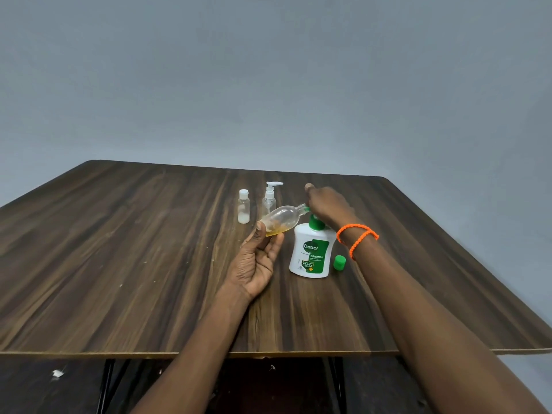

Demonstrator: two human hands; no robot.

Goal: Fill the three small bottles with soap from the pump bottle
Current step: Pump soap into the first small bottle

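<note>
One small bottle point(279, 220) is pinched at its base by left hand point(257, 261) fingertips | light, slick plastic | right hand point(325, 206) is pressed on pump bottle point(310, 252), fingers hidden.

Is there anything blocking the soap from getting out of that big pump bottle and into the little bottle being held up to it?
Nothing visible: the left hand tilts the clear bottle with its neck at the pump bottle spout, its green cap off, lying on the table. The right hand covers the spout itself.

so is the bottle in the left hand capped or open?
Open. The clear bottle is tipped, bare neck at the pump bottle spout; a loose green cap sits on the table.
</note>
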